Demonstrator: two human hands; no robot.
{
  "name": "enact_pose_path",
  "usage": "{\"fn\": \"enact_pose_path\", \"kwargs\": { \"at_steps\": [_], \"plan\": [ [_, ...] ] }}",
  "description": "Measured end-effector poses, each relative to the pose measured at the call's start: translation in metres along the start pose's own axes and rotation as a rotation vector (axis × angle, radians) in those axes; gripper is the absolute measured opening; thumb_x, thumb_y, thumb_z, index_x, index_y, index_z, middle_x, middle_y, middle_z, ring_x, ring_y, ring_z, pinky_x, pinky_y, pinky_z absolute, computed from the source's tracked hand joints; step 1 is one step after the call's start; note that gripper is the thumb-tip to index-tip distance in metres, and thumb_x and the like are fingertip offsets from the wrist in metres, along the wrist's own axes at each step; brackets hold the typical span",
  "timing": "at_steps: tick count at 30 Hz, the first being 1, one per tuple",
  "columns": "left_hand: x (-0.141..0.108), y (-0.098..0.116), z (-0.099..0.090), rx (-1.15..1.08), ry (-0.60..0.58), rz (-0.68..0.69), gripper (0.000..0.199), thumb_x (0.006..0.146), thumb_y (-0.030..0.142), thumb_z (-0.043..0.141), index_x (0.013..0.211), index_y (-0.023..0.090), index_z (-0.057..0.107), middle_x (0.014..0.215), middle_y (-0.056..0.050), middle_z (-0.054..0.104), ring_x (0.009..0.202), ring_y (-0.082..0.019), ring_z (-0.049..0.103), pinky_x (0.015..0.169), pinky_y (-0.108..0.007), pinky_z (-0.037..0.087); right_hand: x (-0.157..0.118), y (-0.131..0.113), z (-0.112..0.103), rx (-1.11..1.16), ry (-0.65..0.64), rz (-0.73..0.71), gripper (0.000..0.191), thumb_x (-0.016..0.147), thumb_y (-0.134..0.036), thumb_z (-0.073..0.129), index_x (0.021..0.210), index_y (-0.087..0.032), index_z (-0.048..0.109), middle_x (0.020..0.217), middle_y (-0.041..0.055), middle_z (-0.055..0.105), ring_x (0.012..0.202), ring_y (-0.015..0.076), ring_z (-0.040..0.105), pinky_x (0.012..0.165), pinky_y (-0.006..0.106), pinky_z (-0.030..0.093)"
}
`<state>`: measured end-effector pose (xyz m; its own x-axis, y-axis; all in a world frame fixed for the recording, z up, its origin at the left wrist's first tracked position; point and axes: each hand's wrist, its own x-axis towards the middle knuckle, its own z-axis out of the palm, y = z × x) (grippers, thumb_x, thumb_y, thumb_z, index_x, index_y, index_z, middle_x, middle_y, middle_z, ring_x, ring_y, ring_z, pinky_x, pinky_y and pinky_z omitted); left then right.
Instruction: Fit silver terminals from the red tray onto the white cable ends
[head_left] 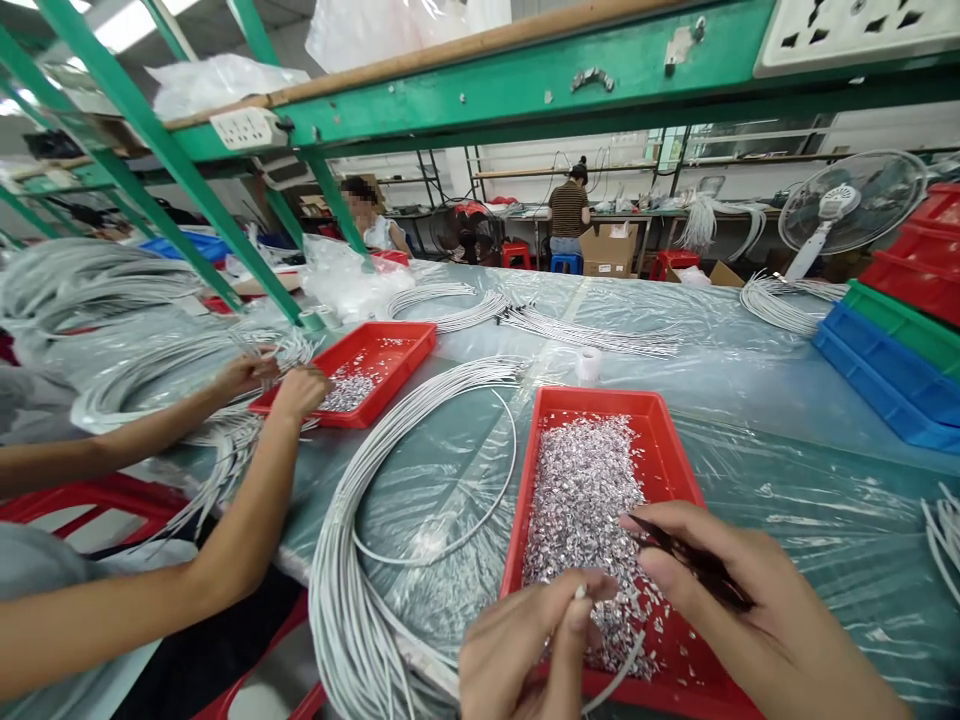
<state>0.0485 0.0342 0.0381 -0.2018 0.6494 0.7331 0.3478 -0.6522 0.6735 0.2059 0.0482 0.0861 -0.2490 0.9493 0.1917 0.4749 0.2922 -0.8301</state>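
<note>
My left hand (536, 640) is closed over the near left part of a red tray (679, 460), pinching the end of a white cable (626, 665) between thumb and fingers. My right hand (750, 590) is closed around dark tweezers (697, 562), whose tips point left over the tray. Many small silvery metal pieces (585, 480) fill much of the tray beneath both hands. Left of the tray lies a large coiled bundle of white cables (341, 560). The two hands are apart.
A co-worker's hands (300, 392) are at a second red tray (405, 350) on the left. More cable coils (600, 332) lie farther back. Stacked bins (889, 365) and a fan (840, 205) stand at right. A green shelf beam (450, 95) crosses overhead.
</note>
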Motion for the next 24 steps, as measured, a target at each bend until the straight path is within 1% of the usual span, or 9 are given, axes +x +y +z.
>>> {"fn": "enact_pose_path", "kwargs": {
  "at_steps": [2, 3, 5, 7, 9, 12, 16, 19, 24],
  "plan": [
    [-0.003, -0.003, 0.001, -0.034, -0.037, -0.037, 0.017, 0.083, 0.006, 0.059, 0.089, 0.017, 0.070, 0.070, 0.000, 0.074, 0.044, -0.009, 0.062, 0.050, -0.017, 0.054, 0.000, -0.006, 0.001, 0.156, -0.064, 0.067, 0.017, 0.087, -0.037, 0.061, 0.098, -0.024, 0.063, 0.075, -0.0012, 0.061, 0.067, 0.0146, 0.058, 0.051, 0.018, 0.041],
    [-0.003, -0.004, 0.000, -0.038, -0.057, -0.033, 0.016, 0.083, 0.007, 0.059, 0.089, 0.017, 0.070, 0.069, -0.001, 0.074, 0.044, -0.010, 0.062, 0.050, -0.017, 0.054, 0.000, -0.009, 0.003, 0.223, -0.100, 0.107, 0.016, 0.083, -0.034, 0.064, 0.094, -0.023, 0.064, 0.071, -0.0024, 0.058, 0.060, 0.0119, 0.052, 0.050, 0.017, 0.038],
    [-0.003, -0.006, -0.002, -0.029, -0.107, 0.010, 0.015, 0.083, 0.007, 0.061, 0.089, 0.017, 0.070, 0.063, 0.000, 0.072, 0.044, -0.011, 0.063, 0.048, -0.016, 0.053, 0.000, -0.013, 0.007, 0.328, -0.159, 0.181, 0.011, 0.079, -0.028, 0.066, 0.087, -0.021, 0.065, 0.062, -0.0057, 0.046, 0.051, 0.0081, 0.036, 0.049, 0.016, 0.032],
    [-0.001, -0.007, -0.005, -0.011, -0.162, 0.067, 0.017, 0.081, 0.007, 0.061, 0.092, 0.017, 0.071, 0.060, 0.000, 0.071, 0.043, -0.011, 0.063, 0.047, -0.016, 0.053, 0.002, -0.015, 0.011, 0.390, -0.196, 0.223, 0.005, 0.080, -0.023, 0.064, 0.084, -0.020, 0.064, 0.058, -0.0076, 0.032, 0.050, 0.0079, 0.025, 0.048, 0.016, 0.027],
    [0.000, -0.008, -0.008, 0.008, -0.198, 0.105, 0.020, 0.081, 0.005, 0.061, 0.096, 0.016, 0.070, 0.065, 0.000, 0.073, 0.045, -0.011, 0.063, 0.047, -0.016, 0.052, 0.004, -0.014, 0.012, 0.443, -0.216, 0.246, 0.005, 0.079, -0.021, 0.065, 0.083, -0.018, 0.063, 0.058, -0.0083, 0.026, 0.051, 0.0084, 0.021, 0.049, 0.017, 0.026],
    [-0.001, -0.010, -0.011, 0.013, -0.224, 0.136, 0.023, 0.081, 0.002, 0.060, 0.099, 0.014, 0.066, 0.072, -0.002, 0.074, 0.050, -0.011, 0.065, 0.051, -0.017, 0.054, 0.006, -0.011, 0.011, 0.519, -0.245, 0.255, 0.006, 0.081, -0.022, 0.064, 0.080, -0.018, 0.061, 0.059, -0.0080, 0.029, 0.052, 0.0090, 0.019, 0.051, 0.018, 0.025],
    [-0.002, -0.013, -0.013, 0.017, -0.280, 0.178, 0.023, 0.080, 0.000, 0.060, 0.100, 0.010, 0.064, 0.078, -0.005, 0.075, 0.059, -0.011, 0.068, 0.057, -0.016, 0.055, 0.006, -0.010, 0.009, 0.533, -0.281, 0.277, 0.012, 0.083, -0.026, 0.062, 0.076, -0.017, 0.058, 0.061, -0.0069, 0.032, 0.055, 0.0097, 0.024, 0.052, 0.019, 0.024],
    [-0.001, -0.014, -0.016, 0.020, -0.332, 0.178, 0.021, 0.082, 0.000, 0.059, 0.100, 0.009, 0.063, 0.077, -0.006, 0.074, 0.058, -0.011, 0.068, 0.056, -0.018, 0.055, 0.005, -0.009, 0.007, 0.474, -0.288, 0.300, 0.014, 0.080, -0.027, 0.063, 0.074, -0.017, 0.057, 0.060, -0.0063, 0.034, 0.056, 0.0098, 0.027, 0.052, 0.020, 0.022],
    [0.001, -0.013, -0.019, 0.003, -0.372, 0.167, 0.020, 0.084, 0.002, 0.058, 0.100, 0.012, 0.063, 0.074, -0.004, 0.073, 0.058, -0.012, 0.068, 0.054, -0.019, 0.055, 0.006, -0.005, 0.005, 0.439, -0.318, 0.309, 0.008, 0.075, -0.022, 0.064, 0.073, -0.016, 0.060, 0.062, -0.0041, 0.042, 0.058, 0.0096, 0.033, 0.054, 0.020, 0.024]
  ]
}}
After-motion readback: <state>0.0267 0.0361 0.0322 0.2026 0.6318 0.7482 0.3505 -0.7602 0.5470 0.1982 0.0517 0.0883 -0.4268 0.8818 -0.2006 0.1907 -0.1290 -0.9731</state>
